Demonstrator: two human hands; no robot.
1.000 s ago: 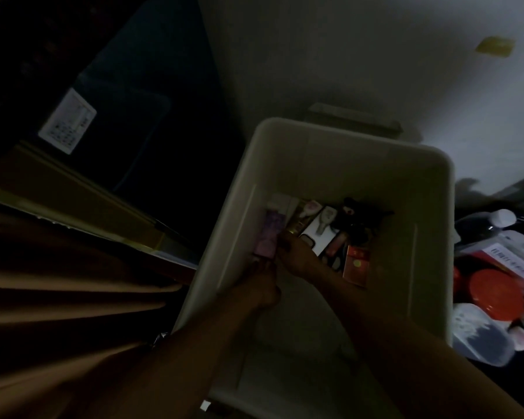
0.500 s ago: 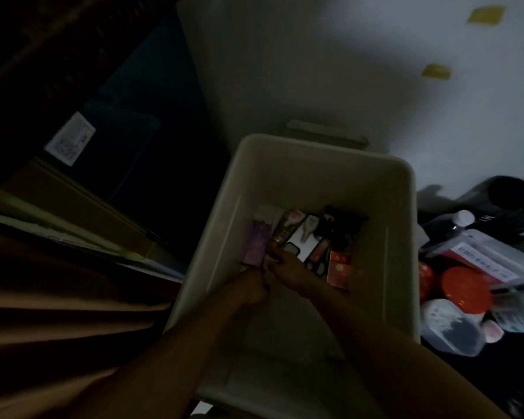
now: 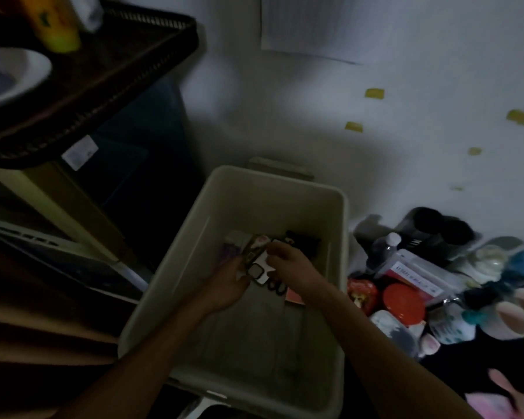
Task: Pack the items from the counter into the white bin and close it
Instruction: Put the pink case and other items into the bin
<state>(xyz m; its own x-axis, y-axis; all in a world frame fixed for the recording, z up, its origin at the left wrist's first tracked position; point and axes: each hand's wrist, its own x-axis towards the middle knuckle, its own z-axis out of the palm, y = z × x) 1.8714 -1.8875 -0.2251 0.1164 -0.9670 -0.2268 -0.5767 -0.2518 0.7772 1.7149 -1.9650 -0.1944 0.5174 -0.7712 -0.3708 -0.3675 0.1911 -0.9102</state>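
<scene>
The white bin point(image 3: 256, 204) stands open in the middle of the dim head view, with no lid on it. Against the far wall of its floor lies a row of small flat things: a purple packet point(image 3: 230, 256) at the left, then a gold packet point(image 3: 256, 248), a white packet point(image 3: 259, 272) with a dark ring printed on it, a black item point(image 3: 304, 241) and, nearer the bin's right wall, a red card point(image 3: 294, 296).

Both forearms reach down into the bin from its near rim. The left hand point(image 3: 232, 287) lies at the lower end of the gold and white packets. The blur hides whether its grip is closed on either. The right hand point(image 3: 289, 264) is just beside it, its grip curled down and pinching the upper edge of the white packet.

Right of the bin a heap lies on the floor, with a clear bottle point(image 3: 383, 247) with a white cap, a red lid point(image 3: 403, 304) and a red tin point(image 3: 363, 293) closest to the bin's wall.

Left of the bin and higher, a dark woven tray point(image 3: 127, 65) carries a white bowl point(image 3: 18, 74) and a yellow bottle point(image 3: 56, 24). Behind the bin the wall bears scraps of yellow tape point(image 3: 374, 93).
</scene>
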